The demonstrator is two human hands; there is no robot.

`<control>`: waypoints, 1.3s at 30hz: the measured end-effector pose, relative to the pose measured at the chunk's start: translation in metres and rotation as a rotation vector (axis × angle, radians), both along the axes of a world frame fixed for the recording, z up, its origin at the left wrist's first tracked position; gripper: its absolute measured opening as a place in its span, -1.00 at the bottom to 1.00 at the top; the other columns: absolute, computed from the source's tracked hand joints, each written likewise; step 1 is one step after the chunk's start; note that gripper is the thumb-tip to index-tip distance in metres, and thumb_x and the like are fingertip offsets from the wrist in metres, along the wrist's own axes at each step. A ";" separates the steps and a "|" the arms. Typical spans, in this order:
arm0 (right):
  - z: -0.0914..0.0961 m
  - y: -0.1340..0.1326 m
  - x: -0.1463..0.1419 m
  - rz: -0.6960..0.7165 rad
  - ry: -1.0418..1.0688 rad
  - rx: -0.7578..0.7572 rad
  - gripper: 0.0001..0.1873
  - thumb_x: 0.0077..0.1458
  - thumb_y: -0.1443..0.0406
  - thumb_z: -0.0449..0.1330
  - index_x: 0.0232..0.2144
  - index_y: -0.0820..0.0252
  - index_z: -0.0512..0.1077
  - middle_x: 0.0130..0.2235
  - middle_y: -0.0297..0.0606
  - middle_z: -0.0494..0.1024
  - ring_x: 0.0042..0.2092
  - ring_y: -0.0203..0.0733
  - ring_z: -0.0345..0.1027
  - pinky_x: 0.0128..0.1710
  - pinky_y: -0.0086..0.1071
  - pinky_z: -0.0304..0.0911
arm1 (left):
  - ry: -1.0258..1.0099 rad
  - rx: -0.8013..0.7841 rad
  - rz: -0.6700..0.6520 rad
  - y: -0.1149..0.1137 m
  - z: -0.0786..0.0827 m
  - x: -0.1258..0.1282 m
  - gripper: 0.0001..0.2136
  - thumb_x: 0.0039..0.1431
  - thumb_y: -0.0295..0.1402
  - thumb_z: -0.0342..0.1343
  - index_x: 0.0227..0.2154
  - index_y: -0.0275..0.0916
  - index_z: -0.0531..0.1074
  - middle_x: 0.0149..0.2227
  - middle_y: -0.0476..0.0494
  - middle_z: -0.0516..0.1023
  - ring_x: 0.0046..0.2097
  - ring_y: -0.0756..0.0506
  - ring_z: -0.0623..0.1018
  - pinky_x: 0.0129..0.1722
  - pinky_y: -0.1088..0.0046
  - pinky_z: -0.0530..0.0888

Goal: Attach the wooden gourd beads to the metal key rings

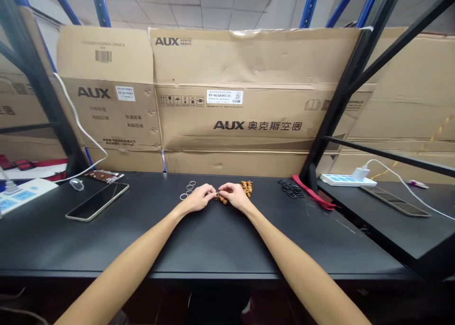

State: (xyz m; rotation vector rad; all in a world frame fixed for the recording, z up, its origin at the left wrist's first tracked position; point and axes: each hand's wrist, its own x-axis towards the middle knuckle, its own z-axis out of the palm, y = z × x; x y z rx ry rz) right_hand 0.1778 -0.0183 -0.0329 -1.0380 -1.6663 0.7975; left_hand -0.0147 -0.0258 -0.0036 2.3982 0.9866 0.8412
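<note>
My left hand and my right hand meet above the black tabletop, their fingertips pinching a strand of brown wooden beads. More of the beads lie in a heap just beyond my right hand. Several thin metal rings lie close to my left hand. A small pile of black rings sits further right, out of reach of my fingers.
A red strap lies at the table's right side. On the left are a smartphone, a power strip and a small clear item. Large AUX cardboard boxes stand behind the table, between blue-and-black shelving uprights.
</note>
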 end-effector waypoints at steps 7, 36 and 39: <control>0.004 -0.005 -0.004 0.081 0.016 -0.025 -0.75 -0.12 0.23 0.20 -0.35 0.25 0.44 -0.39 -0.25 0.53 -0.37 -0.24 0.40 -0.30 -0.35 0.32 | 0.037 0.047 -0.025 0.002 -0.004 -0.002 -0.72 0.15 -0.16 0.02 -0.52 -0.24 0.41 -0.22 -0.12 0.47 -0.20 -0.07 0.47 -0.15 0.42 0.39; 0.012 -0.017 -0.004 -0.018 -0.370 0.173 -0.84 -0.07 0.29 0.21 -0.37 0.24 0.46 -0.45 -0.31 0.48 -0.43 -0.31 0.28 -0.37 -0.43 0.21 | 0.074 0.053 -0.002 0.006 -0.003 -0.004 -0.75 0.16 -0.30 -0.05 -0.48 -0.24 0.49 -0.15 -0.15 0.45 -0.13 -0.08 0.47 -0.04 0.38 0.37; 0.011 -0.016 -0.005 -0.010 -0.367 0.183 -0.84 -0.07 0.31 0.20 -0.36 0.24 0.45 -0.45 -0.31 0.48 -0.43 -0.31 0.28 -0.37 -0.44 0.21 | 0.079 0.015 0.016 0.003 -0.001 -0.002 -0.68 0.16 -0.18 -0.04 -0.54 -0.23 0.49 -0.17 -0.12 0.46 -0.17 -0.08 0.49 -0.08 0.40 0.39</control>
